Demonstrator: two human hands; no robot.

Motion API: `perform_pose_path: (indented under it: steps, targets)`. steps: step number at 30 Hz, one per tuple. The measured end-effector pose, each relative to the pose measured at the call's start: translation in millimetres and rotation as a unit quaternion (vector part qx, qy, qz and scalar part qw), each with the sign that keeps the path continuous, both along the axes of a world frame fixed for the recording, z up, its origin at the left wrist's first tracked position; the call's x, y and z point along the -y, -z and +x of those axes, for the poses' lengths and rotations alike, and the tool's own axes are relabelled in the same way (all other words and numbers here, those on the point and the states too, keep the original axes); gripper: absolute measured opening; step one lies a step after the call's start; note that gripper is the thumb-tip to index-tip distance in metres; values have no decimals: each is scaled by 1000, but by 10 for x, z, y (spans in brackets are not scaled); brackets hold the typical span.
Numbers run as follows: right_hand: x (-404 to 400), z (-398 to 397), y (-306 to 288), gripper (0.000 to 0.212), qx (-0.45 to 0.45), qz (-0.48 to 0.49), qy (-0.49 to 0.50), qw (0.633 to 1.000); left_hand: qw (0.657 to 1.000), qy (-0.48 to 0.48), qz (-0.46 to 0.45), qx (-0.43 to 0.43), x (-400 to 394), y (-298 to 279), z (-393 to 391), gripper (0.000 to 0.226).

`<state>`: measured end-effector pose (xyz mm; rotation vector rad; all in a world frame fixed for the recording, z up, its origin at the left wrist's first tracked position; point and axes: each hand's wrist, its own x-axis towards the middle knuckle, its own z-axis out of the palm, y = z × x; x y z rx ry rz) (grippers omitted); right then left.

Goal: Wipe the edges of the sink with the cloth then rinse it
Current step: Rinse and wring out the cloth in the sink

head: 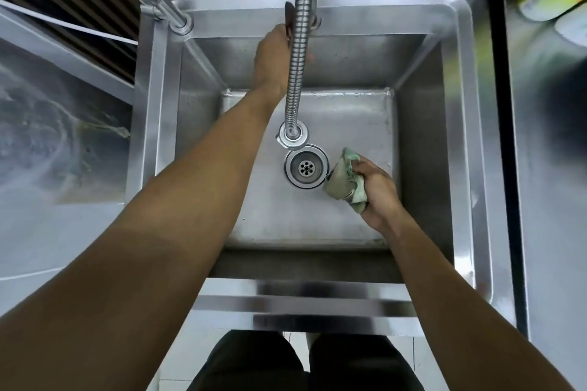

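Rinsing looks like our step now: our left hand (273, 54) curls on the dark tap handle (289, 20) behind the ribbed hose (298, 51), while our right hand (376, 189) grips the bunched green cloth (344, 179) just beside the drain (306, 168). We should shift it under the spout before opening water. Steel sink (457, 79), steel desk (47, 143) left, dark panel right.

My two forearms bare to the near edge of view, no sleeves showing, no watch or rings that I can see, left hand (273, 57), right hand (378, 194), dark trousers (305, 365) over both legs below.
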<state>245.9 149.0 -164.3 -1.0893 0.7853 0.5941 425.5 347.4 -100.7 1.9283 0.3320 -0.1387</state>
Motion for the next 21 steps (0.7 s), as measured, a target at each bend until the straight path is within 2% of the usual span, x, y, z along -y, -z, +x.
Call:
perform_pose_path:
  steps: [5, 9, 11, 13, 16, 19, 21]
  targets:
    - [-48, -35, -15, 31, -3, 10, 7, 1000, 990, -25, -90, -107, -35, -79, 51, 72]
    - [-110, -49, -12, 30, -8, 19, 21, 1000, 964, -15, -198, -174, -74, -169, 27, 69]
    - [-139, -67, -12, 30, -6, 15, 15, 1000, 979, 3, -155, -131, -28, -155, -98, 68]
    - [-164, -79, -3, 29, -6, 11, 8, 1000, 990, 38, -111, -80, 23, -48, -332, 53]
    - [-210, -95, -12, 27, -6, 3, 5, 1000, 991, 20, -102, -86, -37, 189, -695, 34]
    - [-262, -105, -13, 28, -9, 2, -7, 1000, 983, -33, -94, -152, -246, 379, -1011, 26]
    - [-312, -116, -18, 30, -14, 13, -29, 999, 961, 14, -85, -263, -329, 476, -1278, 17]
